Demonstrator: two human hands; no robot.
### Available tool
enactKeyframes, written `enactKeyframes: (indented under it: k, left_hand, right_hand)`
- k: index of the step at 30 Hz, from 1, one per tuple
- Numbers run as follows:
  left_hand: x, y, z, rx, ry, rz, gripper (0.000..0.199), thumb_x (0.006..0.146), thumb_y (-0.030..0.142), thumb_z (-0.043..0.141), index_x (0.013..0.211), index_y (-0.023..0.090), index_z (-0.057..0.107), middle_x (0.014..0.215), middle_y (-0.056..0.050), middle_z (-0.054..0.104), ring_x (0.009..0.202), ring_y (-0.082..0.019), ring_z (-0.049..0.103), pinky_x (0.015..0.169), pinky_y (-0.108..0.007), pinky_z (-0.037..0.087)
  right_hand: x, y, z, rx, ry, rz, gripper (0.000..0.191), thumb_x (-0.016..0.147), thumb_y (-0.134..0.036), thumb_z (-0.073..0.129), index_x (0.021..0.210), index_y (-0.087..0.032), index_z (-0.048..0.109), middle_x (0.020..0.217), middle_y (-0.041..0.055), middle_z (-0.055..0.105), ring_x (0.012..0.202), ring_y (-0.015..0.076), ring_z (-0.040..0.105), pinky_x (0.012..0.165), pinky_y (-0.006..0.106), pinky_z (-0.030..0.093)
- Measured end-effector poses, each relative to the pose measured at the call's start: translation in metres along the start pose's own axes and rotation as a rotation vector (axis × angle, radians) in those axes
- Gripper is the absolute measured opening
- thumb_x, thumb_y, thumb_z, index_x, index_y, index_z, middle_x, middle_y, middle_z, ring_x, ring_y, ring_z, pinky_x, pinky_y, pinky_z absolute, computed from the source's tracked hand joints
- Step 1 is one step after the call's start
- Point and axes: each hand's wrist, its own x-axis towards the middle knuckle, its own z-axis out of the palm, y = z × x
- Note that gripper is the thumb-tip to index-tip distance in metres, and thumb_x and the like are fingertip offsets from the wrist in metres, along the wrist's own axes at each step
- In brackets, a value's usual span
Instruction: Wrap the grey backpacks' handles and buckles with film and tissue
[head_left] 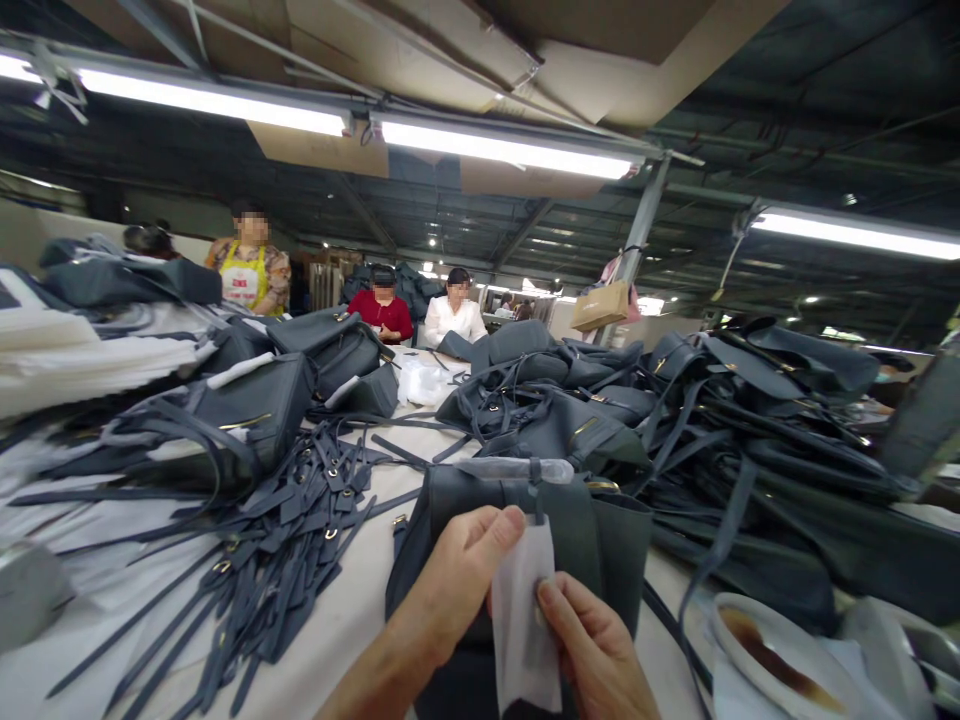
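Observation:
A dark blue-grey bag stands upright on the table in front of me. Clear plastic wrap covers the handle on its top. Against the bag's front hangs a strip of thin white paper, pinched by both hands. My left hand grips its left edge near the top, thumb pointing up. Lower down, my right hand holds the right edge between thumb and fingers. What lies beneath the strip is hidden.
A heap of dark straps with gold buckles lies left. Piled bags fill the right side, with others at left beside stacked white sheets. A stained round dish sits front right. Several people are across the table.

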Motion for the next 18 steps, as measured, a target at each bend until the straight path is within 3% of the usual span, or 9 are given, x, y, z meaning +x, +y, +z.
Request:
enactKeyframes:
  k: [4,7,11,14,18]
  left_hand:
    - [-0.001,-0.002,-0.006,0.200,-0.032,0.007,0.015,0.074,0.028,0.060,0.067,0.017,0.052,0.064,0.004,0.044,0.060,-0.011,0.038,0.053,-0.023,0.028]
    - [-0.001,-0.006,-0.005,0.373,0.062,0.032,0.021,0.075,0.022,0.051,0.057,0.020,0.040,0.057,0.006,0.035,0.055,-0.010,0.032,0.051,-0.025,0.021]
    - [-0.002,-0.009,0.002,0.684,0.217,0.128,0.021,0.074,0.016,0.047,0.056,0.020,0.038,0.055,0.005,0.037,0.054,-0.011,0.035,0.053,-0.028,0.019]
    - [0.000,-0.009,0.005,0.497,0.194,0.105,0.009,0.068,0.014,0.046,0.061,0.020,0.046,0.058,0.005,0.042,0.055,-0.012,0.039,0.052,-0.026,0.023]
    - [0.004,-0.008,0.005,0.084,0.103,-0.058,0.014,0.055,0.017,0.045,0.063,0.017,0.057,0.055,0.005,0.044,0.051,-0.010,0.036,0.048,-0.023,0.024]
  right_hand:
    - [-0.003,-0.003,0.004,0.001,0.020,-0.012,0.043,0.073,-0.056,0.076,0.067,-0.018,0.059,0.054,-0.0062,0.048,0.049,0.0084,0.040,0.046,0.018,0.033]
    - [-0.005,-0.005,0.011,0.056,-0.002,-0.010,0.039,0.068,-0.054,0.080,0.078,-0.019,0.065,0.061,-0.0037,0.058,0.055,0.0110,0.050,0.051,0.019,0.039]
    - [-0.007,-0.004,0.019,-0.002,0.046,-0.161,0.037,0.068,-0.049,0.082,0.087,-0.020,0.068,0.073,-0.0004,0.067,0.069,0.0156,0.061,0.065,0.022,0.049]
    - [-0.010,-0.002,0.020,-0.092,0.074,-0.205,0.037,0.071,-0.050,0.080,0.088,-0.019,0.069,0.070,-0.0001,0.066,0.065,0.0145,0.060,0.060,0.021,0.048]
    - [-0.013,0.000,0.018,-0.015,-0.042,-0.045,0.040,0.072,-0.052,0.079,0.089,-0.018,0.066,0.061,-0.0019,0.064,0.047,0.0083,0.051,0.041,0.015,0.036]
